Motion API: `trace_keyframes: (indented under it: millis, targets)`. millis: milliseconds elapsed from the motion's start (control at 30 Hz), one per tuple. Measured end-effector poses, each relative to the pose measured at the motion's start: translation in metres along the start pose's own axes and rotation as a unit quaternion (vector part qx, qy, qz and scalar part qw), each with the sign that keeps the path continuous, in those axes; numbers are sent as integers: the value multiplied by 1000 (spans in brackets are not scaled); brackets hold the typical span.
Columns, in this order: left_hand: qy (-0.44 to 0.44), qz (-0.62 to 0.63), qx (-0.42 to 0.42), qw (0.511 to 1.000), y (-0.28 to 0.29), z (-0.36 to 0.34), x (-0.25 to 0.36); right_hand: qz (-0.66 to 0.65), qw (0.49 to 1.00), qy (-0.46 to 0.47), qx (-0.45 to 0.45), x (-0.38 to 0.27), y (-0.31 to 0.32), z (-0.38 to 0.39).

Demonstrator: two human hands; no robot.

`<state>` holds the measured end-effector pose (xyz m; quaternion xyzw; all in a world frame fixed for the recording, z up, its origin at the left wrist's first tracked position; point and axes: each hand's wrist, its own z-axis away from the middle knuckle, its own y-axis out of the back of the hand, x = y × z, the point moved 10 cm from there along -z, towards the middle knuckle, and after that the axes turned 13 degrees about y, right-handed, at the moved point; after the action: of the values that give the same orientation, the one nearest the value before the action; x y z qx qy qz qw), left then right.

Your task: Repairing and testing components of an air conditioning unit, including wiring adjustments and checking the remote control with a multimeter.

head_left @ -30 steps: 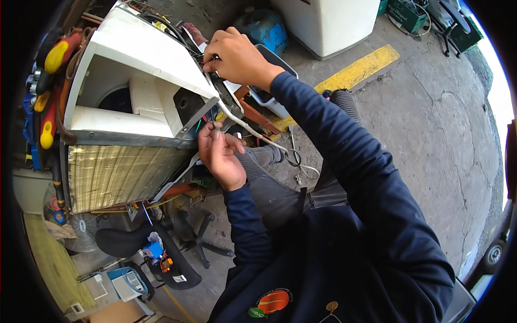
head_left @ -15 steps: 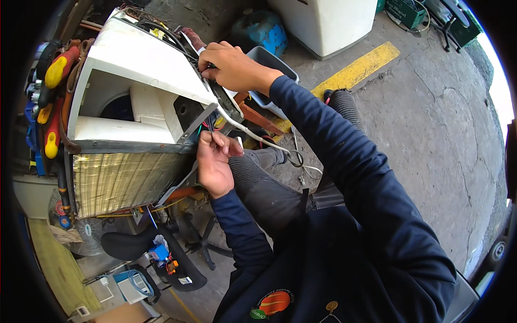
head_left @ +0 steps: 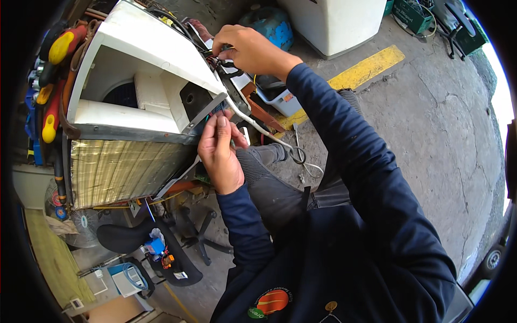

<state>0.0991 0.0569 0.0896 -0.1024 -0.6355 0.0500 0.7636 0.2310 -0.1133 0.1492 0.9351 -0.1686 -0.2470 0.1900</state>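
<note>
An opened air-conditioner unit with a white housing [head_left: 156, 51] stands to my left. A finned metal coil [head_left: 126, 172] covers its near side. At its right corner, beside a grey metal bracket [head_left: 205, 113], my left hand [head_left: 222, 156] is closed in a pinch around thin wires, partly hidden by the fingers. Farther back, my right hand [head_left: 256, 51] is bent over the unit's wiring [head_left: 211, 60]. Its thumb and forefinger pinch a thin wire. A white power cord [head_left: 261, 128] runs from the unit between the hands and hangs down in a loop.
Red-and-yellow-handled tools [head_left: 51, 116] sit in a holder at the unit's left. Behind are a grey bin [head_left: 280, 99], a blue tank [head_left: 277, 32] and a white cabinet [head_left: 339, 24]. A black chair [head_left: 177, 253] with small items and a fan [head_left: 86, 229] stand lower left.
My right hand has lifted away to the right, drawing a wire. My left hand has turned, its thumb now over the fingers, and risen slightly. More of the grey bin shows.
</note>
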Motion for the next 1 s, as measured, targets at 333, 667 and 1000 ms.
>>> trace_keyframes:
  millis: [333, 667, 1000]
  targets:
    - [-71, 80, -174, 979, 3, 17, -23, 86, 996, -8, 18, 2, 7, 10]
    - [-25, 18, -96, 995, 20, 14, -26, -162, 976, -130, 59, -26, 10, 9]
    - [-32, 15, -26, 999, 22, 13, -19, -147, 964, -172, 137, -17, 0, 12]
